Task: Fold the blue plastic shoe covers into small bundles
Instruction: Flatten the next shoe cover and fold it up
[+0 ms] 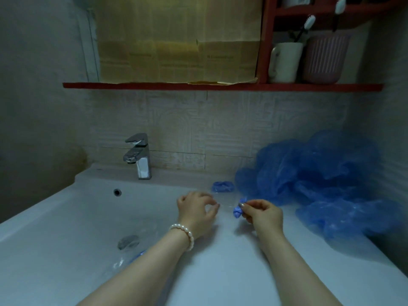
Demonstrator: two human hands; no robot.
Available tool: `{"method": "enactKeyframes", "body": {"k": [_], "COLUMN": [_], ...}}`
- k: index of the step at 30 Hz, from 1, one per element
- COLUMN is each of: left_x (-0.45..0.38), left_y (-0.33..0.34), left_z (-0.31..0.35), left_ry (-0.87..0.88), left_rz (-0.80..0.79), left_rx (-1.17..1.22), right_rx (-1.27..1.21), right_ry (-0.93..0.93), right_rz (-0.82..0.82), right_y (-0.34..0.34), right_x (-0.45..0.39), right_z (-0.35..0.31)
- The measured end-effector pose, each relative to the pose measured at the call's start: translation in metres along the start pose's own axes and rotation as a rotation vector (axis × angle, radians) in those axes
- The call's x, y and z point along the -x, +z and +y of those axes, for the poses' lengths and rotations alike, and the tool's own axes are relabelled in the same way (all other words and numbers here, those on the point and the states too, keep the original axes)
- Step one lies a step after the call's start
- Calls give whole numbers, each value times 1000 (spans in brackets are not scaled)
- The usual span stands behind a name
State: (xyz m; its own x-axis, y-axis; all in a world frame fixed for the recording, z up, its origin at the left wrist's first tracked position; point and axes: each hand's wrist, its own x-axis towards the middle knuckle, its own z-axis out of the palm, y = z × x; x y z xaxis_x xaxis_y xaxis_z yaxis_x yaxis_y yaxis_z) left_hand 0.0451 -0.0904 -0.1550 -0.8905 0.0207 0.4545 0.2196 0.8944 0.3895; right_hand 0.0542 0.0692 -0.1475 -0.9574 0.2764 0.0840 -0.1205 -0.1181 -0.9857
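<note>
A glossy white sink [66, 208] fills the lower frame, a chrome tap [139, 155] at centre left. The right hand [263, 214] pinches a small crumpled blue bundle [238, 209] at centre. The left hand [195, 209], fingers curled, holds nothing I can make out. 1 folded bundle [223, 186] lies above; a filmy blue pile [326, 180] sits right.
</note>
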Motion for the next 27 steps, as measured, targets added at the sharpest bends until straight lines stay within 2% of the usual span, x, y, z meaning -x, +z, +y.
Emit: {"method": "enactKeyframes", "body": {"k": [4, 6, 8, 10, 13, 14, 16, 19, 22, 24, 27], "left_x": [-17, -18, -18, -16, -9, -7, -1, 13, 21, 21, 21], "left_y": [11, 17, 19, 17, 14, 13, 19, 22, 23, 23, 21], "left_z": [-12, -13, -11, -11, -5, -2, 1, 16, 29, 34, 32], "left_ry": [71, 96, 102, 145, 298, 383, 432, 285, -130, -340, -435], "left_rz": [-147, -238, -255, -220, -125, -20, 164, 209, 98, 42, -11], "left_rx": [-226, -240, -228, -233, -222, -220, -76, 175, 529, 736, 880], "right_rx": [-2, 13, 14, 20, 69, 84, 116, 76, 3, -43, -64], "right_ry": [50, 41, 27, 20, 17, 17, 11, -20, -54, -86, -113], "right_rz": [-2, -4, 1, -4, -50, -74, -123, -119, -34, 14, 1], "right_y": [-5, -5, -6, -6, -5, -5, -5, -7, -14, -21, -27], "right_x": [-4, -4, -2, -1, 3, 4, 6, 8, 10, 10, 9], "right_z": [1, 0, -2, -3, -4, -5, -8, -14, -18, -20, -24]}}
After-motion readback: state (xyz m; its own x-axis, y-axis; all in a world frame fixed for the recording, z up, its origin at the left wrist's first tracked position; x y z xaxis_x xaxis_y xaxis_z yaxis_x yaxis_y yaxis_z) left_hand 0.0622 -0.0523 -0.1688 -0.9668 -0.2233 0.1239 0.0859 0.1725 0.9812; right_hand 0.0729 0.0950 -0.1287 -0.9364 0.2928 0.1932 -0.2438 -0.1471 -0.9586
